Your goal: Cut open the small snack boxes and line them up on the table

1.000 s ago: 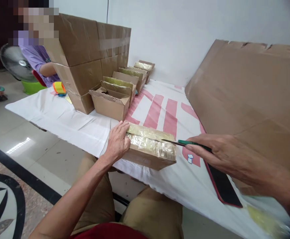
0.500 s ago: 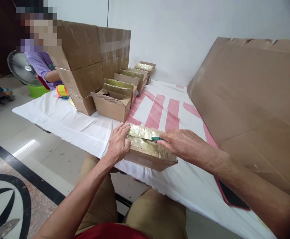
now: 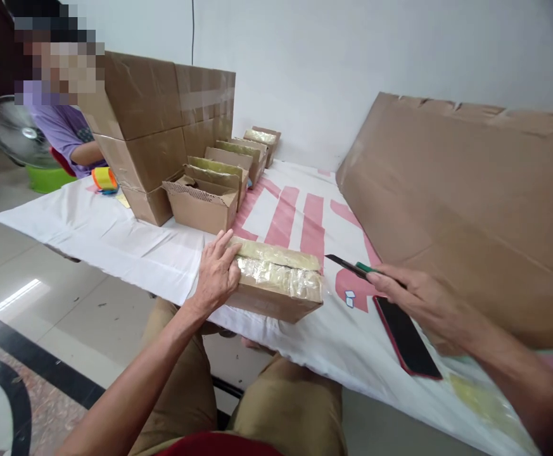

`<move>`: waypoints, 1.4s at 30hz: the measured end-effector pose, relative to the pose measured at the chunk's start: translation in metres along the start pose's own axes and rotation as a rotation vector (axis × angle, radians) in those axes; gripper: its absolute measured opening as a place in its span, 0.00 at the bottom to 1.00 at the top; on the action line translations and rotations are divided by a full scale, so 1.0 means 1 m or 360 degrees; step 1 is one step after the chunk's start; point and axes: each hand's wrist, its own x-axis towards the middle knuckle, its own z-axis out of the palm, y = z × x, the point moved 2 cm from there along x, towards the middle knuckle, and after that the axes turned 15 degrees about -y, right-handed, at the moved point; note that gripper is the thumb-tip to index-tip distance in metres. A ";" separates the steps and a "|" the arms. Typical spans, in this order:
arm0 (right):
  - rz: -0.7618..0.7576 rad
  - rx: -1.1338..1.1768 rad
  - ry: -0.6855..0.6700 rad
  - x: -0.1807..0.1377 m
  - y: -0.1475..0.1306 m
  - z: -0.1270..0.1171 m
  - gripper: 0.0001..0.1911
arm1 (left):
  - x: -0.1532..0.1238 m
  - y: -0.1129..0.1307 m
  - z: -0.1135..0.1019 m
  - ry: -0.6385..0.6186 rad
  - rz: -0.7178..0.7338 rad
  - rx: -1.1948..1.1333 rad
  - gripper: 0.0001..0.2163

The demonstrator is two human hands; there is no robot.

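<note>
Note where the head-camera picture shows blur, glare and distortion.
Head view: the right hand, gripping a cutter, and its forearm are motion-blurred; the taped box under the left hand is sharp, its tape glinting; a glare streak lies on the floor.

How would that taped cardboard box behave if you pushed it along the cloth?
The box sits low and flat, so it would probably slide, not tip. Its glossy tape looks slippery to grip. The white cloth beneath may bunch up.
</note>
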 end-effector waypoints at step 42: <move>0.0279 0.0517 0.0400 0.111 -0.027 0.062 0.24 | -0.072 0.033 -0.044 0.0104 0.0146 -0.0299 0.14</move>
